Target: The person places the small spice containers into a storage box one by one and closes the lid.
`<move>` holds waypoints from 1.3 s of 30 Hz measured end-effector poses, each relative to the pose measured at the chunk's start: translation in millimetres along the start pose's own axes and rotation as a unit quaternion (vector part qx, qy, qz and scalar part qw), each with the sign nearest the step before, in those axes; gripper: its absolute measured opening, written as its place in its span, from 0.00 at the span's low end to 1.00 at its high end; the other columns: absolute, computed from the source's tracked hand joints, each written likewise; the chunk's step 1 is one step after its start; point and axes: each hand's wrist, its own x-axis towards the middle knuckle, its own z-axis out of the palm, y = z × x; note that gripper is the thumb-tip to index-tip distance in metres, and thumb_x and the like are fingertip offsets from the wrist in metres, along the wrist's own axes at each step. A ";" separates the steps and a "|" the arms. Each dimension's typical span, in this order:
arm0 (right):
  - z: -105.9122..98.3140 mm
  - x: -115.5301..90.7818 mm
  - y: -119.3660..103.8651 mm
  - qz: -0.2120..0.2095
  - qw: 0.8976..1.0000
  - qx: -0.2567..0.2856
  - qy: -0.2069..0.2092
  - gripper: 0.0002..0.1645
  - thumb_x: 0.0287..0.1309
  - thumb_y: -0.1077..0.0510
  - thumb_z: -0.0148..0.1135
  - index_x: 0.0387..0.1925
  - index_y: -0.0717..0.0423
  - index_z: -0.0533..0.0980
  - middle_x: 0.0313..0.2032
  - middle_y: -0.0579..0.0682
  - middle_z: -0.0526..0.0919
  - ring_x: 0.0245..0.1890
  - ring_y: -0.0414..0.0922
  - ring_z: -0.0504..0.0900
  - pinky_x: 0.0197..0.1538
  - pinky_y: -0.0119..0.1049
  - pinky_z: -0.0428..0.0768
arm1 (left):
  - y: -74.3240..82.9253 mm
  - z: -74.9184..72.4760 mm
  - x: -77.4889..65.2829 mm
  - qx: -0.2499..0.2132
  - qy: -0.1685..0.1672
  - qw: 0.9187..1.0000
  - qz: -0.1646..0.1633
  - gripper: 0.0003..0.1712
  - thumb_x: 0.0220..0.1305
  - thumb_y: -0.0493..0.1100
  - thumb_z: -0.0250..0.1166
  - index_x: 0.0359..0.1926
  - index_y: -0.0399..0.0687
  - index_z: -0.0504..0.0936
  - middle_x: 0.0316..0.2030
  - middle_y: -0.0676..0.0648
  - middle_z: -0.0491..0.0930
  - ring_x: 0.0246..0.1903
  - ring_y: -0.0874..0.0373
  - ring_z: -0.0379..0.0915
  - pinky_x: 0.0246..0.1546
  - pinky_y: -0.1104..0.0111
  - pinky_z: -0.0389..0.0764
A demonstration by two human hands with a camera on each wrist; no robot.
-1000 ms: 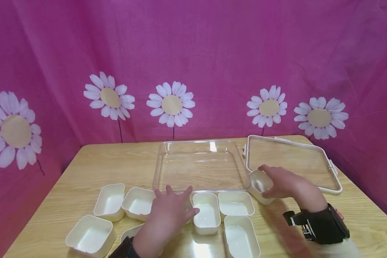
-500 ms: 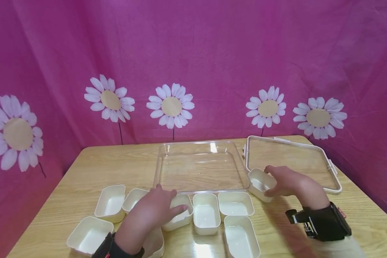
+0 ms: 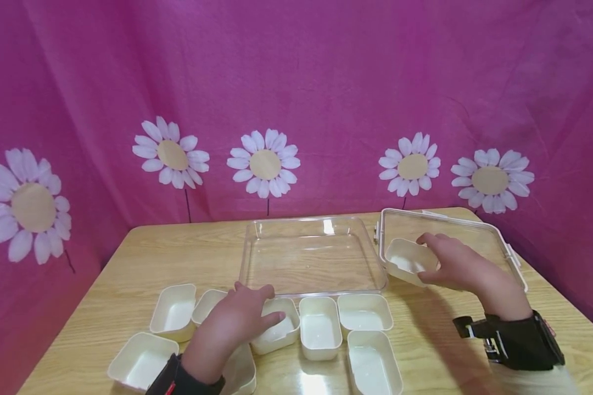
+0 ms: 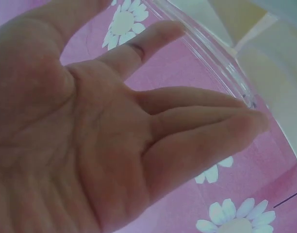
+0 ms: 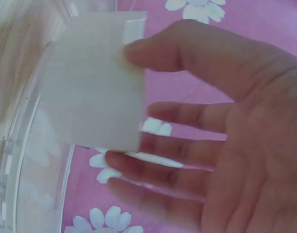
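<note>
My right hand (image 3: 462,269) pinches a small cream plastic container (image 3: 406,263) by its rim and wall, thumb on the near side and fingers on the far side. This container is held tilted in front of the lid, right of the clear tray. Its outer wall (image 5: 92,82) faces the right wrist camera. My left hand (image 3: 234,321) hovers over similar containers at the left, partly hiding one cream container (image 3: 208,303) and another in front of it. In the left wrist view that hand's fingers (image 4: 206,133) are extended, holding nothing; another cream container (image 3: 279,329) sits beside its thumb.
A clear rectangular tray (image 3: 306,293) lies at the table's back middle. Right of it is a clear lid with a white frame (image 3: 505,241). Cream containers (image 3: 321,329) stand in front of the tray, others (image 3: 143,359) at the left. A pink flowered curtain (image 3: 336,99) hangs behind.
My right hand has lifted the container off the table, up and to the right, over the lid's edge. My left hand has drawn back leftward from the middle containers.
</note>
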 end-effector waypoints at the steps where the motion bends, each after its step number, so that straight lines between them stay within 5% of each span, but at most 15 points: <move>1: -0.9 1.6 -0.5 -0.008 1.000 0.001 0.013 0.36 0.39 0.59 0.81 0.47 0.71 0.72 0.37 0.62 0.81 0.36 0.56 0.79 0.44 0.55 0.79 | -0.2 0.4 0.4 0.003 0.002 1.000 -0.002 0.25 0.63 0.56 0.70 0.55 0.49 0.80 0.56 0.23 0.77 0.60 0.20 0.66 0.48 0.35 0.76; 4: -2.1 5.4 -3.3 -0.027 0.998 0.005 0.048 0.34 0.40 0.59 0.81 0.46 0.68 0.72 0.39 0.63 0.81 0.38 0.58 0.80 0.46 0.56 0.78 | -0.7 1.8 1.3 0.008 0.006 1.000 0.000 0.24 0.63 0.56 0.71 0.55 0.49 0.79 0.56 0.20 0.74 0.57 0.20 0.69 0.45 0.35 0.77; 12: -2.9 17.9 -12.7 -0.071 0.988 0.038 0.133 0.20 0.39 0.62 0.80 0.32 0.59 0.76 0.36 0.57 0.80 0.37 0.53 0.79 0.33 0.41 0.85 | 0.3 3.2 1.5 0.031 0.015 0.999 0.007 0.23 0.63 0.55 0.71 0.52 0.50 0.78 0.53 0.19 0.75 0.52 0.23 0.74 0.41 0.38 0.79; 18: 5.7 40.0 -25.6 -0.084 0.988 0.089 0.097 0.11 0.45 0.61 0.79 0.24 0.56 0.80 0.49 0.68 0.82 0.48 0.62 0.82 0.39 0.44 0.87 | 2.9 7.0 2.2 0.056 0.033 0.998 -0.006 0.26 0.62 0.55 0.72 0.56 0.50 0.79 0.54 0.18 0.74 0.56 0.17 0.68 0.44 0.35 0.78; 26: 27.6 77.5 -40.8 -0.148 0.984 0.064 0.078 0.09 0.47 0.60 0.77 0.20 0.53 0.82 0.49 0.66 0.81 0.35 0.50 0.83 0.37 0.40 0.84 | 3.4 8.2 1.8 0.066 0.036 0.997 0.011 0.28 0.59 0.54 0.75 0.55 0.48 0.79 0.46 0.28 0.82 0.52 0.22 0.73 0.46 0.38 0.79; 33: 33.4 109.8 -59.2 -0.192 0.976 0.074 0.076 0.09 0.49 0.60 0.75 0.20 0.53 0.81 0.45 0.65 0.83 0.42 0.55 0.84 0.41 0.45 0.85 | 2.8 6.5 2.4 0.064 0.023 0.997 0.024 0.30 0.53 0.52 0.79 0.54 0.48 0.78 0.46 0.30 0.82 0.50 0.27 0.77 0.41 0.42 0.81; 39: 39.2 132.4 -74.9 -0.207 0.973 0.078 0.061 0.09 0.49 0.60 0.76 0.22 0.55 0.81 0.39 0.61 0.85 0.43 0.55 0.83 0.43 0.43 0.85 | 4.3 7.3 2.2 0.071 0.028 0.997 0.018 0.33 0.54 0.53 0.78 0.58 0.48 0.78 0.49 0.28 0.82 0.55 0.23 0.73 0.46 0.40 0.80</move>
